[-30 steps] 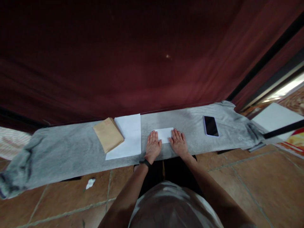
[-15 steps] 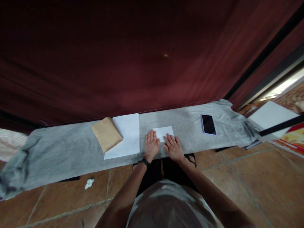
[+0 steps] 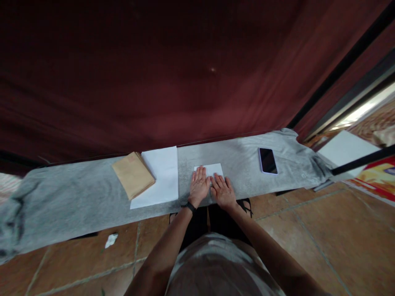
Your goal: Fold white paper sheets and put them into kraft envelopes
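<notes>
Flat hands [image 3: 211, 189] — smooth rectangular paper [image 3: 212, 169].

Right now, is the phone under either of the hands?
No, the phone lies apart on the grey cloth, right of the right hand.

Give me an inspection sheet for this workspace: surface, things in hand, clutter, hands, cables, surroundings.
Surface: grey cloth draped over a long low top, wrinkled at both ends.
Things in hand: folded white paper, flat on the cloth.
Clutter: brown envelopes partly on a white sheet; phone face up, screen dark; paper scrap on the floor.
Hands: left hand and right hand open, palms down on the paper.
Cables: nothing seen.
Surroundings: dark red curtain behind; tiled floor.
</notes>
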`<action>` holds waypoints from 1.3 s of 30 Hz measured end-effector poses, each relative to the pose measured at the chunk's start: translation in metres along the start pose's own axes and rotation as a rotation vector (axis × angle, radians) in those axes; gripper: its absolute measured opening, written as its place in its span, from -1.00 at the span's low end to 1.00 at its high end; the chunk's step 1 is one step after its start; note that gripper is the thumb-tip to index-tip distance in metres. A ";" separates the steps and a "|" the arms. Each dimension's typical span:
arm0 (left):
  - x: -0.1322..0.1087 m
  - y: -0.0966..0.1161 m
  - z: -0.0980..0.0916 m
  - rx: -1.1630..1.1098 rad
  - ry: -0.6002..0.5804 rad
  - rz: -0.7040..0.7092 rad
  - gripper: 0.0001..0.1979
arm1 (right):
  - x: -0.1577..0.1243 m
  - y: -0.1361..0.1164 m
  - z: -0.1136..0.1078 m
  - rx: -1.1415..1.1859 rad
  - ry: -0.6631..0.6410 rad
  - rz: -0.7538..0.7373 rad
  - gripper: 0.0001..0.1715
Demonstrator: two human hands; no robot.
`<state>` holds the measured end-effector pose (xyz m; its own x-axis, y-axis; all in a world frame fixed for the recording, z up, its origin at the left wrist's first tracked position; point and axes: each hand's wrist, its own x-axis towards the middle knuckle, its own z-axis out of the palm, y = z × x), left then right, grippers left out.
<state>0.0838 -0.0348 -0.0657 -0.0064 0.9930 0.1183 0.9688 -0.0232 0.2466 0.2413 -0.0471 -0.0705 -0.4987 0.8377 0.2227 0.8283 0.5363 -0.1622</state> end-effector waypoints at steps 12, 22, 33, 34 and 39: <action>-0.027 -0.021 -0.006 0.078 0.014 -0.076 -0.38 | -0.001 0.007 -0.001 0.026 0.014 0.014 -0.39; -0.026 -0.017 -0.010 0.088 0.021 -0.074 -0.38 | 0.062 -0.005 0.000 0.073 -0.044 -0.018 -0.42; -0.026 -0.016 -0.012 0.080 0.019 -0.086 -0.38 | 0.055 0.034 0.016 0.041 0.068 0.098 -0.34; -0.026 -0.016 -0.012 0.076 0.019 -0.087 -0.38 | 0.052 0.040 0.016 0.041 0.079 0.123 -0.33; -0.026 -0.016 -0.012 0.027 0.037 -0.088 -0.38 | 0.040 0.053 0.008 0.040 0.130 0.238 -0.33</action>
<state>0.0658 -0.0620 -0.0613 -0.1008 0.9860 0.1328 0.9703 0.0679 0.2321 0.2634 0.0161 -0.0780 -0.2518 0.9219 0.2944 0.9062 0.3314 -0.2625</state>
